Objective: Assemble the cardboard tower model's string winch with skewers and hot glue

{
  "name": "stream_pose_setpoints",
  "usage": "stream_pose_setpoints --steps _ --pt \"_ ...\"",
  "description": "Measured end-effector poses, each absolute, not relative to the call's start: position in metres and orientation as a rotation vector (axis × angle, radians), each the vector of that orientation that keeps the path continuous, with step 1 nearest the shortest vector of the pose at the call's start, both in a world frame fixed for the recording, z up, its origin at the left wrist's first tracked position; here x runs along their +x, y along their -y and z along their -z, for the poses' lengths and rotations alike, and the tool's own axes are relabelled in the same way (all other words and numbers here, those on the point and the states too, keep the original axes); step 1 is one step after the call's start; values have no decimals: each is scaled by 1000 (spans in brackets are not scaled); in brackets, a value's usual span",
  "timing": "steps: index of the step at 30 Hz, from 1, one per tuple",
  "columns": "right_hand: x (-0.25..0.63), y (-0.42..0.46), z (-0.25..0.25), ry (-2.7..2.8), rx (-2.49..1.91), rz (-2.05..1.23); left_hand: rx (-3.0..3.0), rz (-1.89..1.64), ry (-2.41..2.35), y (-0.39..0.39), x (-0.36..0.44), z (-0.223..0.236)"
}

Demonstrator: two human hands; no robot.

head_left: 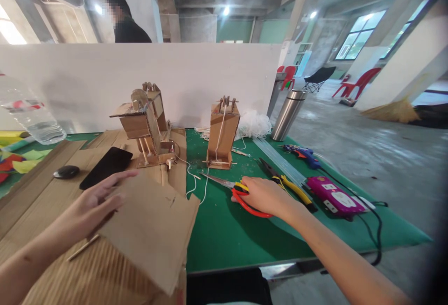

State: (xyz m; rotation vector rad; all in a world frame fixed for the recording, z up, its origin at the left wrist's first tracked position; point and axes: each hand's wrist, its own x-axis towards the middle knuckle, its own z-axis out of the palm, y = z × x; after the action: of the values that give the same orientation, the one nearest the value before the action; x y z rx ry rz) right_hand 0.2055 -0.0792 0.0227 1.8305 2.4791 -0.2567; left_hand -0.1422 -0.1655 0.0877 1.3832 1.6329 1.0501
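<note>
- Gripping scissors (pixel 254 211) near centre: right hand (pixel 263 194), closed.
- Left hand (pixel 87 208) pinches cardboard (pixel 154 230), lower left.
- Cardboard seems light, rather stiff; best held by edge.

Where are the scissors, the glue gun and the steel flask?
scissors (pixel 249 206), head view, red handle
glue gun (pixel 308 157), head view, body
steel flask (pixel 287 117), head view, side wall

Steel flask (pixel 289 114) upright; red chair (pixel 364 83) behind, seemingly plastic.

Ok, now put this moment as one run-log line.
left hand: on cardboard piece | right hand: holding scissors | pliers: right of scissors | glue gun: on table
</note>
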Motion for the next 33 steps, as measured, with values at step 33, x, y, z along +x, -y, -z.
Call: stream_pose_setpoints --steps 33 --pt "138 133 -20 -2382 1686 2697 1248 -1182 -1324 110 11 -53"
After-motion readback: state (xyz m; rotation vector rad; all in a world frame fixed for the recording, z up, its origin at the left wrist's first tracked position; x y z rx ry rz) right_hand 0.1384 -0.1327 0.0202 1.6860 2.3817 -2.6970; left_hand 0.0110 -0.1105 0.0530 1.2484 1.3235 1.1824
